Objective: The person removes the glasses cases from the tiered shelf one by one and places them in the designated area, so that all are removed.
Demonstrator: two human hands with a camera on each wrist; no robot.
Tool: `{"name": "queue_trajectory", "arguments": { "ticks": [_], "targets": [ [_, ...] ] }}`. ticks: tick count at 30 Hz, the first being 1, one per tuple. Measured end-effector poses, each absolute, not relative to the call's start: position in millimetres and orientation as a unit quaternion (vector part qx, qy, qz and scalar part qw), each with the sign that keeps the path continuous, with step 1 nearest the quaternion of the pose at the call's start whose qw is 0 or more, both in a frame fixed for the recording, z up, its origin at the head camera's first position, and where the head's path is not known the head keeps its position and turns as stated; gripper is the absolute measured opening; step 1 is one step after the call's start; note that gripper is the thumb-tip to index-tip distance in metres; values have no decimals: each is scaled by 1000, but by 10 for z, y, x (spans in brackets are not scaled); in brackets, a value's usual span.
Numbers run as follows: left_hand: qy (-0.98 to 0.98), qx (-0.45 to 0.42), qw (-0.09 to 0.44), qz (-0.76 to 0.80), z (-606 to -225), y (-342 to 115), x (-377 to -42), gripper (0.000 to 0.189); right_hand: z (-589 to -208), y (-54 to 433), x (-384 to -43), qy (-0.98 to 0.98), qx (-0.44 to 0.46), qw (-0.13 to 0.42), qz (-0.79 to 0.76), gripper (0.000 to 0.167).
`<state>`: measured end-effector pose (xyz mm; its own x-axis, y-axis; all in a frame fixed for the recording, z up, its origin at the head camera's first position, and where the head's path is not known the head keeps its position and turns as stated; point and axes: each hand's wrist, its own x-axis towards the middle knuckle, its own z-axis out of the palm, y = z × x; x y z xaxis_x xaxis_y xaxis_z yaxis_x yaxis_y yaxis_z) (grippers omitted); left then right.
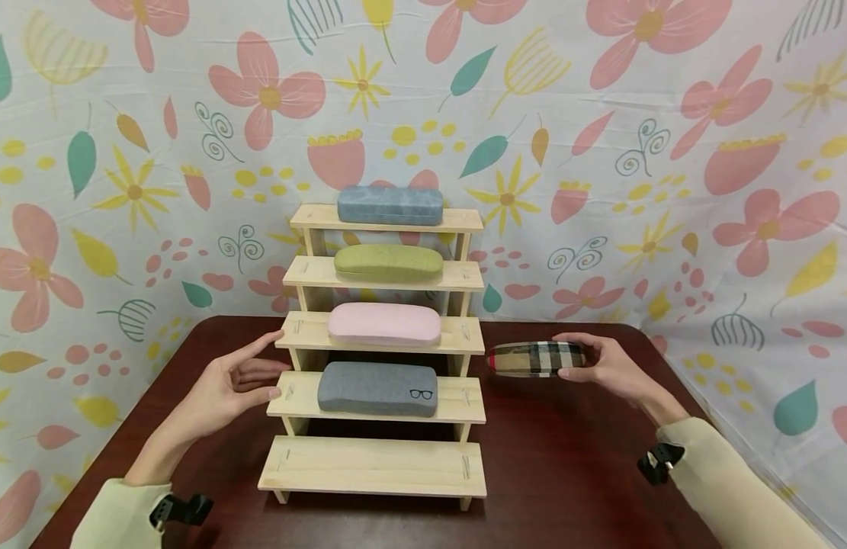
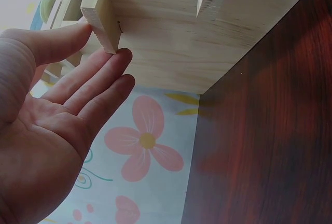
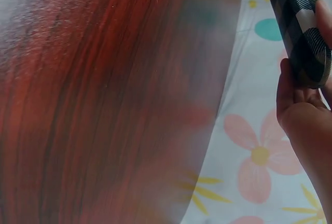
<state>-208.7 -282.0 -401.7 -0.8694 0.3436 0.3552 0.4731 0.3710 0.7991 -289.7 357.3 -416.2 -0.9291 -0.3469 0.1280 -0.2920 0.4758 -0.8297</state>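
A person's right hand (image 1: 604, 368) is pinching one plaid glasses case (image 1: 533, 359) to the right of one five-tier wooden stand (image 1: 371, 463); the left hand (image 1: 220, 393) is touching its left side, fingers spread. Four more are lining the upper tiers, top down: blue case (image 1: 390, 206), green case (image 1: 389, 263), pink case (image 1: 385, 324), gray case (image 1: 375, 387).

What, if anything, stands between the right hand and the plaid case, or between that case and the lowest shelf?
Nothing visible between the right hand and the plaid case: it grips one end. Toward the lowest shelf, the right end of the second-lowest shelf may obstruct a straight path.
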Motion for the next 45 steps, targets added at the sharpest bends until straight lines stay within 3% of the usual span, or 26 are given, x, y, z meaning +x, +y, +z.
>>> {"name": "queue_trajectory", "arguments": {
  "ticks": [22,45],
  "targets": [
    [-823,-251,64,-506,-4037,-2826,-2098,86,-4360,3488,-3266,875,-166,34,-454,64],
    [-823,-245,64,-509,-4001,-2801,-2095,85,-4415,3534,-3441,880,-194,80,-426,66]
  ]
}}
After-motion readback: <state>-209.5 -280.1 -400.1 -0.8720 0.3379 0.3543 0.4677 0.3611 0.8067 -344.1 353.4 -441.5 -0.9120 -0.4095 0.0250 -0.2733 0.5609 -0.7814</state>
